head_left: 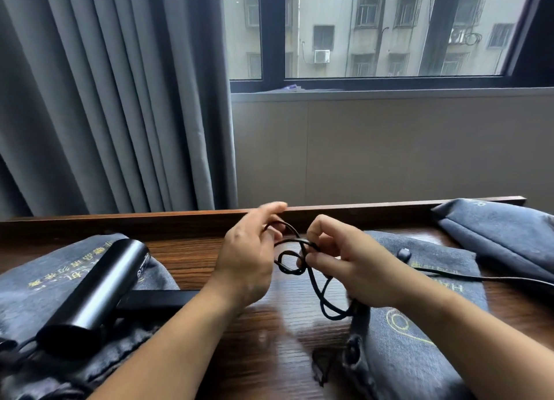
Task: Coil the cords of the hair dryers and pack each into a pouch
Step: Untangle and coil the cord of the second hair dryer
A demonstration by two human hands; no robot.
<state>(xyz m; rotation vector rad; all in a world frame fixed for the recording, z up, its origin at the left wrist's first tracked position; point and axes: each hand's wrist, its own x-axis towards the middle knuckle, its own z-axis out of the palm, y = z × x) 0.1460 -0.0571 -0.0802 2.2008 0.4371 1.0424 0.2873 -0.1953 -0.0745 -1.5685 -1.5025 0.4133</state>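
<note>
Both hands work above the wooden table (186, 258) on a thin black drawstring (314, 285). It runs down to the mouth of a filled grey pouch (419, 339) under my right forearm. My left hand (245, 258) holds a loop of the string with curled fingers, its index finger stretched out. My right hand (347, 258) pinches the string where the loops cross. A black hair dryer (99, 288) lies on another grey pouch (39, 279) at the left, its handle pointing toward my left arm.
A third grey pouch (503, 235) lies at the far right. A black plug (403, 254) rests on the middle pouch, its power cord (494, 278) trailing to the right edge. A raised wooden ledge (389, 206) bounds the table's back; grey curtain (120, 100) hangs behind.
</note>
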